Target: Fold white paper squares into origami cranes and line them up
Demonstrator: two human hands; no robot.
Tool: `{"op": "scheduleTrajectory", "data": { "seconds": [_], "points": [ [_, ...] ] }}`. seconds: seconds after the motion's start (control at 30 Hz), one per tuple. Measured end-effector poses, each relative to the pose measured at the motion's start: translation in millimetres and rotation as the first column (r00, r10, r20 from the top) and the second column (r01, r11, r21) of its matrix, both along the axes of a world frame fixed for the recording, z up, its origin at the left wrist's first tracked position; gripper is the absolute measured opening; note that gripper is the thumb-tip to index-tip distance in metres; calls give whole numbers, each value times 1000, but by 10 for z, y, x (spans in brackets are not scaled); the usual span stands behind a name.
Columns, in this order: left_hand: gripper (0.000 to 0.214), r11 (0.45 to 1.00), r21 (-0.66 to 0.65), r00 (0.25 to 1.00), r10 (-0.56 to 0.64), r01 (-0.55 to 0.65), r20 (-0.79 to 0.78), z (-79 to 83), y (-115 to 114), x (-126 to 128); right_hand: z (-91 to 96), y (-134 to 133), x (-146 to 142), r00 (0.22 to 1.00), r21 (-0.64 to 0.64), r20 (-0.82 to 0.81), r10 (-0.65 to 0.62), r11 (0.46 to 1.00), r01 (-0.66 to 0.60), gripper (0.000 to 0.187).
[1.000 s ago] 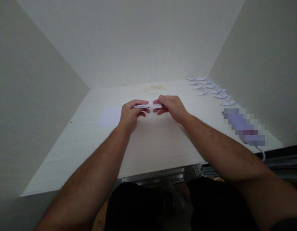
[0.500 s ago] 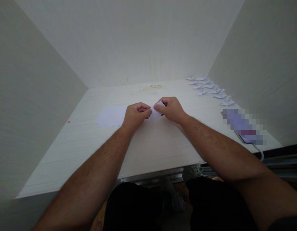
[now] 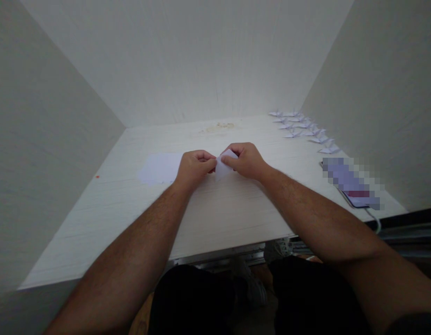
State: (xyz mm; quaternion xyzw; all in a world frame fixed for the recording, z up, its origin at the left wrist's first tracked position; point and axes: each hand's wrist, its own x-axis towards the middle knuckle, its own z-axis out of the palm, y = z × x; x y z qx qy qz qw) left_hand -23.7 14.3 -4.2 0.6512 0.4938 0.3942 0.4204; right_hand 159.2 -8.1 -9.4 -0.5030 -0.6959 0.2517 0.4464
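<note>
Between my two hands, over the middle of the table, is a small folded piece of white paper (image 3: 222, 171). My left hand (image 3: 195, 166) pinches its left edge between thumb and fingers. On the other side my right hand (image 3: 246, 159) grips it, thumb on the near face and fingers behind. One pointed part of the paper hangs down between the hands. Beside my left hand lie white paper sheets (image 3: 157, 167), partly covered by that hand. The fold lines are too faint to make out.
Several folded paper cranes (image 3: 302, 124) stand in rows at the back right. In front of them lies a phone (image 3: 351, 186), its screen blurred out, with a white cable (image 3: 377, 223) over the table edge. Walls (image 3: 215, 60) enclose the table (image 3: 232, 218) on three sides.
The paper has turned between my hands, and more of its face and a lower point now show. My left hand has shifted slightly left. Both hands keep their hold.
</note>
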Motion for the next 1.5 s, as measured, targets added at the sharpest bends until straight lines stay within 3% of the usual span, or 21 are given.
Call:
{"op": "scheduleTrajectory", "data": {
  "seconds": [0.13,0.4,0.6,1.0,1.13,1.5],
  "points": [
    [4,999,-13,999,43,-43,26,4,1,25,-56,9,-3,999,21,-27,19,1000,-19,15],
    [8,976,-218,946,82,-12,313,19,16,73,-57,-13,-20,998,211,-30,47,977,-39,18],
    [14,947,-319,902,99,44,421,52,2,72,-49,-34,-8,1000,145,-10,17,989,-15,24],
    [17,935,-311,865,11,169,502,69,-11,28,-139,11,24,992,116,-113,53,992,-39,22],
    [17,946,-288,882,3,151,472,51,-10,31,-151,11,33,992,168,-103,67,984,-49,22],
    [12,955,-277,895,26,111,446,45,17,30,-86,-22,9,975,152,-155,161,979,-138,16]
  ]
}}
